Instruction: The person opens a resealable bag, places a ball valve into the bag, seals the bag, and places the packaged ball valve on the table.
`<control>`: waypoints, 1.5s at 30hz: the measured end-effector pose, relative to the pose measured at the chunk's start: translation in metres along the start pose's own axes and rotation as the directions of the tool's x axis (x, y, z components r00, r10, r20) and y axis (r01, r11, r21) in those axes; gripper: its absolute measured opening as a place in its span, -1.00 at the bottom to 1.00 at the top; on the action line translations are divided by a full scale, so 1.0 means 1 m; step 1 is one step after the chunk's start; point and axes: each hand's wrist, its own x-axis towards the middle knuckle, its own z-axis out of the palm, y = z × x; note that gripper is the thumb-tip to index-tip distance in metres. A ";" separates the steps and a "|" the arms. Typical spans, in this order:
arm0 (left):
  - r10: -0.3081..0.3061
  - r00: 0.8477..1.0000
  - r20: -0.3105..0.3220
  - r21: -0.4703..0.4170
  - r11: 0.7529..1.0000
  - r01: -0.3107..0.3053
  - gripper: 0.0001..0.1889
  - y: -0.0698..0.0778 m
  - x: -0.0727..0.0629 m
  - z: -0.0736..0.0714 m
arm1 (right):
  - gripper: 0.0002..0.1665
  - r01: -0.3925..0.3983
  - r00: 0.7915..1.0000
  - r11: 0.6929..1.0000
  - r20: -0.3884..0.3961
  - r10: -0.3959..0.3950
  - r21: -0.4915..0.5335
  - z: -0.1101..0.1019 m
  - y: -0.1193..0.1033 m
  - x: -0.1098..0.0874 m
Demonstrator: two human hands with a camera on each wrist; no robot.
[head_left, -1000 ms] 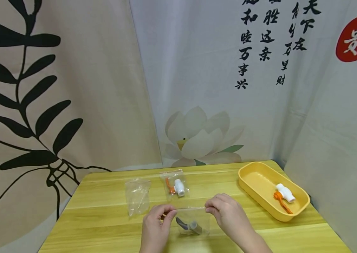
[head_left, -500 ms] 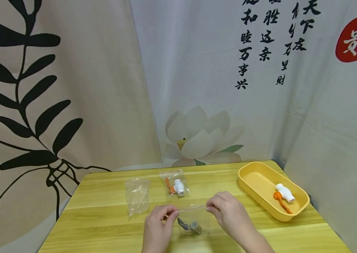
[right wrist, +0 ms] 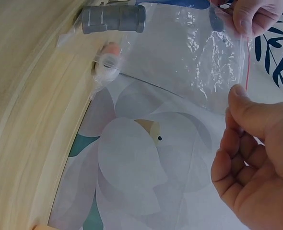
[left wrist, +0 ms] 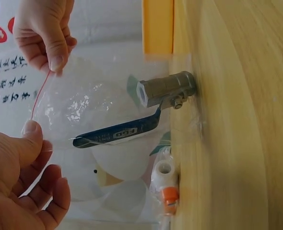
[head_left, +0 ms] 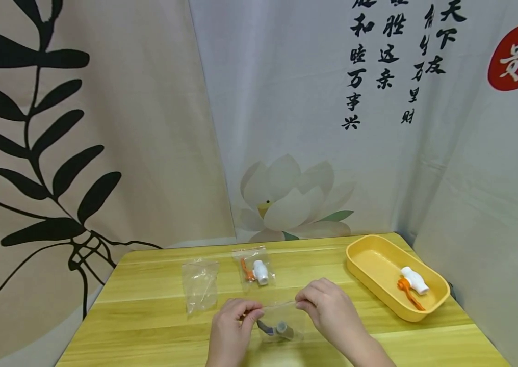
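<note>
A clear zip bag (left wrist: 91, 91) with a red line along its mouth is stretched between both hands, low in the middle of the head view. My left hand (head_left: 233, 329) pinches one top corner between thumb and forefinger. At the other corner, my right hand (head_left: 332, 313) does likewise. Inside the bag is a metal ball valve (left wrist: 166, 88) with a blue lever handle (left wrist: 117, 133). The valve sits at the bag's bottom, close over the wooden table (head_left: 149, 326). In the right wrist view the valve's grey body (right wrist: 113, 19) shows near the top.
Beyond the hands lies another clear bag (head_left: 253, 265) holding a white valve with an orange handle. To its left is an empty clear bag (head_left: 200, 285). A yellow tray (head_left: 369, 278) at the right holds a white valve (head_left: 414, 280) with an orange handle. A printed curtain (head_left: 295, 127) hangs behind.
My left hand has shifted slightly to the right, and the fingertips of both hands are a little closer together along the bag's mouth. The valve stays in the bag.
</note>
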 end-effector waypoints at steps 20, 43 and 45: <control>0.145 0.989 -0.025 0.081 0.986 -0.143 -0.83 -0.001 0.004 0.000 | -0.74 0.113 0.993 0.994 -0.035 -0.113 0.011 -0.003 0.008 -0.001; 0.307 0.948 -0.086 0.183 0.940 -0.287 -0.78 -0.004 0.007 0.004 | -0.83 0.242 0.970 0.969 -0.048 -0.240 0.048 0.000 0.012 -0.001; 0.301 0.950 -0.086 0.184 0.942 -0.282 -0.79 -0.004 0.008 0.005 | -0.82 0.234 0.972 0.971 -0.037 -0.232 0.050 -0.001 0.013 -0.001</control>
